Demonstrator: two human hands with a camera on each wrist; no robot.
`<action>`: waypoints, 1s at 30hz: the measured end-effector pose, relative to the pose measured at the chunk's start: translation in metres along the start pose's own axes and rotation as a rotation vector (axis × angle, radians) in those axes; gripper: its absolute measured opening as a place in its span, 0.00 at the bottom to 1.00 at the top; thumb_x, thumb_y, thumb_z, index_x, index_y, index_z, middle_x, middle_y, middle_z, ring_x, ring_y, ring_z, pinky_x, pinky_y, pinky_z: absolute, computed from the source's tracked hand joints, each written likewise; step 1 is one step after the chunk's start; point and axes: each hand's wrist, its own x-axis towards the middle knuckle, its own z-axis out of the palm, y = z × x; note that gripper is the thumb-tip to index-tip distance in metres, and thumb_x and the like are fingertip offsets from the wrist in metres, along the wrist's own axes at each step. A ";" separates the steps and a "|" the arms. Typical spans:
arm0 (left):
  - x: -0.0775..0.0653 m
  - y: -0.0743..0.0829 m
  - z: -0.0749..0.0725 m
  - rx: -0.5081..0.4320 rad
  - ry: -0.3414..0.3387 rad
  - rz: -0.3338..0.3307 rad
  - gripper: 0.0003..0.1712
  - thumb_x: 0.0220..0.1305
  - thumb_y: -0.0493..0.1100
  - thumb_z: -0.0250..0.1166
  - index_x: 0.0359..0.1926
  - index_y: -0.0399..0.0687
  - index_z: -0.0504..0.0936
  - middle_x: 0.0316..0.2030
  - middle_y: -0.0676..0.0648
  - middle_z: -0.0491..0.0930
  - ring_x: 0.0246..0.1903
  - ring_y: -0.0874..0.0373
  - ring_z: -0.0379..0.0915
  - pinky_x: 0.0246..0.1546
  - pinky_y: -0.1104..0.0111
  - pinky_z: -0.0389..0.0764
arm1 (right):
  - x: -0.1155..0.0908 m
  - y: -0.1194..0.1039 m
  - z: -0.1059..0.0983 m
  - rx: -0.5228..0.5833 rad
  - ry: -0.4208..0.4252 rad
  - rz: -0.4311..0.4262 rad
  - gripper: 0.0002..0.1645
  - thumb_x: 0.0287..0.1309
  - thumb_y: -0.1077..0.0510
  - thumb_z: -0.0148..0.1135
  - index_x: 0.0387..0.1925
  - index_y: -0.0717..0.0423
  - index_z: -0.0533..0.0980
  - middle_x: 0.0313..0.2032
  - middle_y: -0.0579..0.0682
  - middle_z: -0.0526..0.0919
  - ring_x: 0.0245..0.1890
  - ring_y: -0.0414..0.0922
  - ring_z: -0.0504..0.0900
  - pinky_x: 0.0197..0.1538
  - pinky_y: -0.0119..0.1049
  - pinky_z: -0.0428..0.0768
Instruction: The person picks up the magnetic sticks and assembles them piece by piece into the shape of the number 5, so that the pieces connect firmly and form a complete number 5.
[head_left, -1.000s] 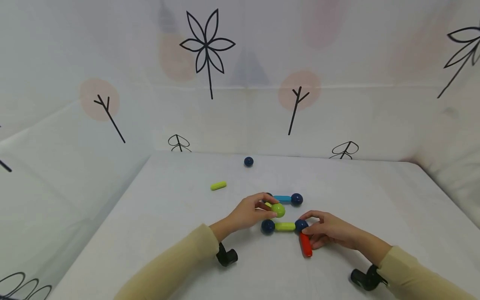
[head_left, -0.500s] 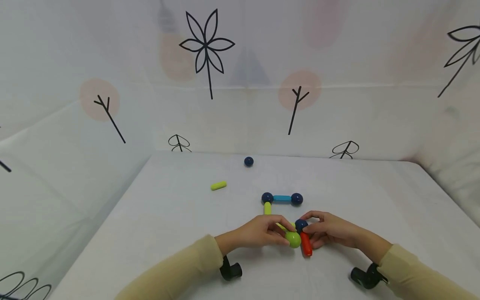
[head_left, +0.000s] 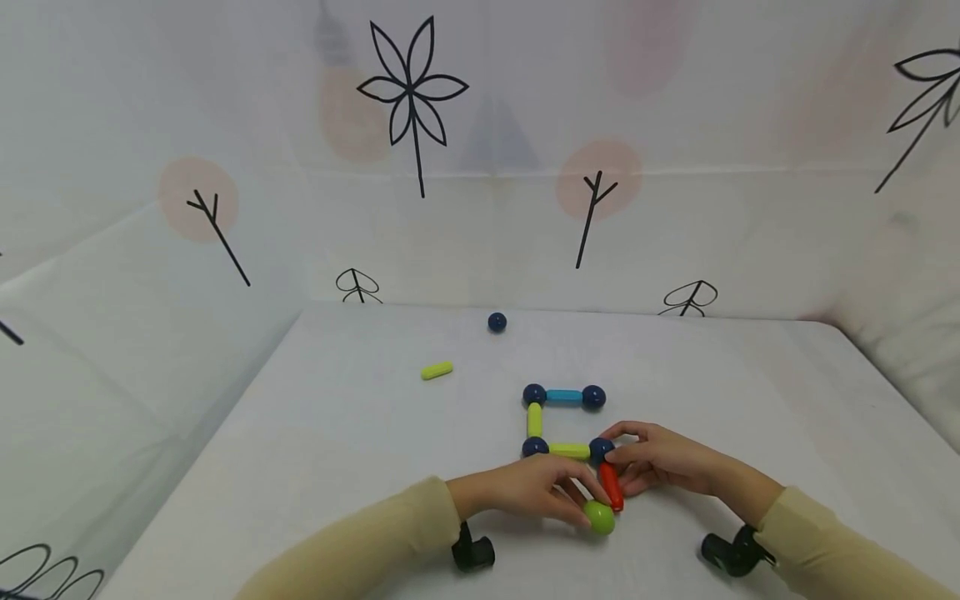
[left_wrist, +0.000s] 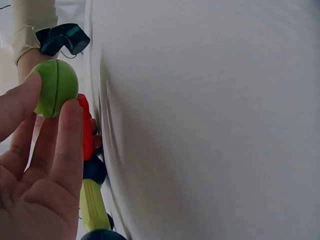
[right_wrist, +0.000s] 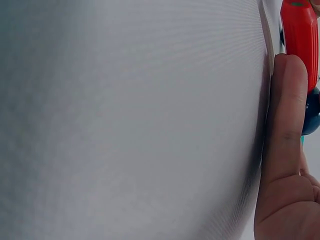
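My left hand [head_left: 528, 487] pinches a green ball [head_left: 599, 518] between thumb and fingers, right by the near end of a red rod [head_left: 613, 490]. In the left wrist view, a seam runs round the green ball [left_wrist: 57, 89]. My right hand [head_left: 671, 460] holds a dark blue ball [head_left: 600, 450] where the red rod and a lime rod [head_left: 570, 451] meet. This joins an angular chain: another dark blue ball [head_left: 535, 447], an upright lime rod [head_left: 535, 420], a corner ball [head_left: 534, 394], a light blue rod [head_left: 564, 397] and an end ball [head_left: 593, 397].
A loose lime rod [head_left: 437, 370] lies left of the chain on the white-covered table [head_left: 360, 417]. Near the back edge sits a single dark blue ball [head_left: 497, 322]. A patterned white cloth [head_left: 495, 242] hangs behind the table.
My left hand has carried the green ball toward me and to the right, from beside the upright lime rod to the red rod's near end. My right hand has stayed at the dark blue ball.
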 end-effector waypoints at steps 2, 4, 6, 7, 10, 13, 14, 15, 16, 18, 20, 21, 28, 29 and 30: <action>0.003 -0.001 0.001 -0.004 -0.017 -0.004 0.19 0.64 0.28 0.65 0.56 0.34 0.78 0.52 0.48 0.80 0.45 0.73 0.77 0.51 0.77 0.77 | 0.000 0.000 0.000 0.003 -0.001 0.000 0.28 0.70 0.58 0.57 0.63 0.69 0.61 0.37 0.55 0.84 0.29 0.43 0.86 0.41 0.35 0.85; 0.005 -0.001 0.003 -0.007 -0.033 -0.005 0.19 0.64 0.27 0.65 0.55 0.33 0.78 0.52 0.47 0.80 0.45 0.73 0.77 0.50 0.77 0.77 | 0.000 -0.001 0.000 0.006 -0.001 0.000 0.28 0.70 0.58 0.57 0.63 0.69 0.61 0.37 0.55 0.84 0.29 0.42 0.86 0.41 0.35 0.85; 0.008 -0.001 0.004 -0.002 -0.040 -0.009 0.19 0.63 0.27 0.65 0.55 0.33 0.79 0.52 0.45 0.80 0.44 0.74 0.76 0.50 0.77 0.77 | 0.000 -0.001 0.000 0.008 0.000 0.001 0.28 0.70 0.58 0.57 0.63 0.69 0.62 0.38 0.55 0.84 0.29 0.42 0.86 0.41 0.35 0.85; 0.008 0.000 0.004 0.001 -0.042 -0.013 0.19 0.63 0.27 0.65 0.55 0.32 0.79 0.52 0.44 0.80 0.43 0.74 0.76 0.50 0.77 0.77 | 0.001 -0.001 0.001 0.007 0.002 0.003 0.27 0.70 0.58 0.57 0.63 0.68 0.62 0.38 0.55 0.84 0.29 0.42 0.86 0.41 0.35 0.85; 0.010 0.001 0.006 0.025 -0.036 -0.033 0.18 0.62 0.27 0.66 0.54 0.32 0.80 0.50 0.44 0.80 0.41 0.75 0.75 0.48 0.78 0.77 | 0.001 -0.001 0.000 0.008 0.005 0.004 0.27 0.70 0.58 0.57 0.63 0.68 0.62 0.38 0.55 0.84 0.29 0.42 0.86 0.41 0.34 0.85; 0.011 0.004 0.008 0.037 -0.021 -0.062 0.18 0.62 0.27 0.67 0.53 0.33 0.80 0.47 0.48 0.81 0.39 0.74 0.75 0.47 0.79 0.77 | 0.001 0.000 0.000 0.013 0.002 0.004 0.26 0.70 0.58 0.56 0.63 0.67 0.63 0.38 0.55 0.84 0.29 0.42 0.86 0.41 0.34 0.85; 0.012 0.005 0.009 0.040 -0.015 -0.070 0.18 0.62 0.28 0.68 0.53 0.34 0.80 0.46 0.49 0.81 0.39 0.74 0.75 0.46 0.79 0.77 | 0.001 0.000 0.000 0.015 0.001 0.003 0.26 0.70 0.59 0.56 0.63 0.67 0.63 0.38 0.55 0.84 0.29 0.42 0.86 0.41 0.34 0.85; 0.012 0.005 0.009 0.044 -0.008 -0.079 0.18 0.62 0.28 0.68 0.53 0.35 0.81 0.45 0.51 0.81 0.38 0.74 0.75 0.46 0.79 0.77 | 0.000 0.000 0.000 0.016 0.000 0.002 0.26 0.70 0.59 0.56 0.62 0.67 0.63 0.38 0.55 0.84 0.29 0.42 0.86 0.41 0.34 0.85; 0.012 0.005 0.010 0.048 0.001 -0.089 0.18 0.62 0.29 0.68 0.53 0.36 0.81 0.44 0.53 0.81 0.38 0.74 0.75 0.45 0.79 0.77 | 0.000 0.000 -0.001 0.016 0.000 0.001 0.26 0.70 0.59 0.56 0.62 0.67 0.63 0.38 0.55 0.84 0.29 0.42 0.86 0.41 0.34 0.85; 0.013 0.005 0.010 0.056 0.016 -0.105 0.18 0.62 0.30 0.69 0.53 0.37 0.81 0.43 0.55 0.81 0.38 0.74 0.76 0.45 0.80 0.77 | 0.000 0.000 0.000 0.015 0.001 0.000 0.26 0.70 0.59 0.56 0.62 0.67 0.63 0.38 0.55 0.85 0.29 0.43 0.86 0.41 0.35 0.85; 0.014 0.005 0.011 0.068 0.028 -0.116 0.18 0.62 0.31 0.69 0.53 0.38 0.81 0.42 0.57 0.81 0.38 0.73 0.76 0.44 0.80 0.77 | 0.000 -0.001 0.000 0.014 0.002 0.001 0.26 0.70 0.59 0.56 0.62 0.67 0.63 0.38 0.56 0.85 0.29 0.43 0.86 0.41 0.35 0.85; 0.014 0.005 0.011 0.072 0.033 -0.121 0.18 0.63 0.32 0.69 0.54 0.39 0.81 0.41 0.57 0.81 0.38 0.73 0.76 0.44 0.80 0.77 | 0.000 -0.001 0.000 0.014 0.002 0.001 0.26 0.70 0.59 0.56 0.62 0.67 0.63 0.38 0.56 0.85 0.30 0.43 0.86 0.42 0.35 0.85; 0.015 0.005 0.012 0.077 0.053 -0.140 0.17 0.62 0.33 0.70 0.53 0.39 0.81 0.40 0.57 0.82 0.38 0.73 0.77 0.43 0.80 0.78 | 0.001 -0.001 0.000 0.014 -0.006 -0.003 0.26 0.70 0.59 0.55 0.62 0.69 0.62 0.39 0.56 0.84 0.31 0.44 0.87 0.42 0.35 0.85; 0.015 0.005 0.013 0.079 0.057 -0.144 0.17 0.62 0.33 0.70 0.52 0.39 0.82 0.39 0.57 0.82 0.38 0.73 0.77 0.43 0.80 0.78 | 0.001 -0.001 0.000 0.016 -0.007 -0.002 0.26 0.70 0.59 0.55 0.62 0.69 0.62 0.39 0.56 0.84 0.31 0.44 0.87 0.42 0.36 0.85; 0.015 0.005 0.013 0.081 0.061 -0.149 0.17 0.62 0.33 0.70 0.52 0.40 0.82 0.39 0.58 0.82 0.37 0.74 0.76 0.43 0.80 0.78 | 0.001 -0.001 0.000 0.017 -0.008 0.000 0.26 0.70 0.59 0.55 0.62 0.69 0.62 0.40 0.56 0.84 0.32 0.44 0.87 0.43 0.36 0.85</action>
